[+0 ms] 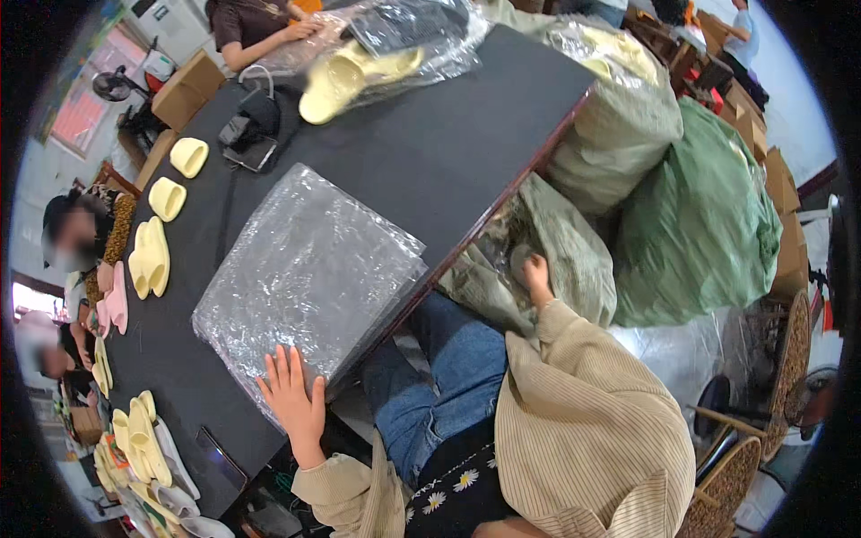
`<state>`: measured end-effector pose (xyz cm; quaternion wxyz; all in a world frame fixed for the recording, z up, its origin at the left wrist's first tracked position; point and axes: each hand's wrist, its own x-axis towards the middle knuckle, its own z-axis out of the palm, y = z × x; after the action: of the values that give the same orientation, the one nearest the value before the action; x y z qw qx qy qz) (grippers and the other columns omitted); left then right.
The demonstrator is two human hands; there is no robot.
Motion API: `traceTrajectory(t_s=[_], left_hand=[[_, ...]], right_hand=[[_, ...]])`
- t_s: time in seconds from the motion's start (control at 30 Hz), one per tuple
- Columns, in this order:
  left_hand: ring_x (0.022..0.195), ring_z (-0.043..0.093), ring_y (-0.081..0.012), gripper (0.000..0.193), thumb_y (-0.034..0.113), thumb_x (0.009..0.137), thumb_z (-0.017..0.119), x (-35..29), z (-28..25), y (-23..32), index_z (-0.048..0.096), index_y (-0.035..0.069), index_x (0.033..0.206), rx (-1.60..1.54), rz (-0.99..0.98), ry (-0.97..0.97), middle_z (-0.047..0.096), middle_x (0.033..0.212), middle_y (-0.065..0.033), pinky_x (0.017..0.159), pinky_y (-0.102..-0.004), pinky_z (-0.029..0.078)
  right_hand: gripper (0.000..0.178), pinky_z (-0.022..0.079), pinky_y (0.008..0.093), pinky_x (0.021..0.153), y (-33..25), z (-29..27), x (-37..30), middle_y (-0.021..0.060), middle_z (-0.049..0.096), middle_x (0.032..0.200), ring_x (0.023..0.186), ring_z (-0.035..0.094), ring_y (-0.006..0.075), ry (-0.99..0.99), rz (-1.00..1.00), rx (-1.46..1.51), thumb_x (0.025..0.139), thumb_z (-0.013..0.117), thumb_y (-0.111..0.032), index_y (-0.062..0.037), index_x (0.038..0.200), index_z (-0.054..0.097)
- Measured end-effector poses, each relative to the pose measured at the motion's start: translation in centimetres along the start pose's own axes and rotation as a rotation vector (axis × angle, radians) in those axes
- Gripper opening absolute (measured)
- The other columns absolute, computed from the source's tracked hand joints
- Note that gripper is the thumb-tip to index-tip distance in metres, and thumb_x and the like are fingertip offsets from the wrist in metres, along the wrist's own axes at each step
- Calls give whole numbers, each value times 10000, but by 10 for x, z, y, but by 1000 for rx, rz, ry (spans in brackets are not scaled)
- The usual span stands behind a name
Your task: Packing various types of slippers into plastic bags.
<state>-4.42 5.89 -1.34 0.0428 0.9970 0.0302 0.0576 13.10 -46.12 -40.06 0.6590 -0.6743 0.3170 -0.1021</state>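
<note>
My left hand (294, 399) lies flat with fingers spread on a stack of clear plastic bags (309, 260), which rests on the dark table near my lap. My right hand (538, 280) reaches down beside the table to an open grey-green woven sack (574, 247). Its fingers look curled at the sack's mouth, and their tips are partly hidden. Inside that sack, something in clear wrapping shows only in part. Pale yellow slippers (150, 257) stand in a row along the table's left side.
Across the dark table (484, 99), a person's hand (300, 29) is by bagged yellow slippers (341, 81). A dark device with a cable (251, 130) stands near them. A phone (222, 455) lies at the lower left edge. Large full sacks (700, 215) crowd the right side, beside woven stools (722, 484).
</note>
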Motion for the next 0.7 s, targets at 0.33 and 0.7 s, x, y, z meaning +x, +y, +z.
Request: traceTrajectory(t_s=[0.33,0.7], left_hand=[[1459,221,-321,593,437,972,425,-10,-1,-1,402,112,1468,47,-26,-19,322,1557,-89,1175,-535,56],[1466,210,-305,601,421,966,433,-13,-9,2,395,97,1471,81,-69,-32,304,1566,-95,1182,-506,56]], right_hand=[[511,424,359,1017,87,102,-119,163,579,1284,1191,530,254,-682,-554,-265,856,648,-128,-3,1331,506],[460,452,367,973,202,141,-88,178,597,1254,1133,568,283,-970,-805,-394,868,614,-127,-27,1309,532]])
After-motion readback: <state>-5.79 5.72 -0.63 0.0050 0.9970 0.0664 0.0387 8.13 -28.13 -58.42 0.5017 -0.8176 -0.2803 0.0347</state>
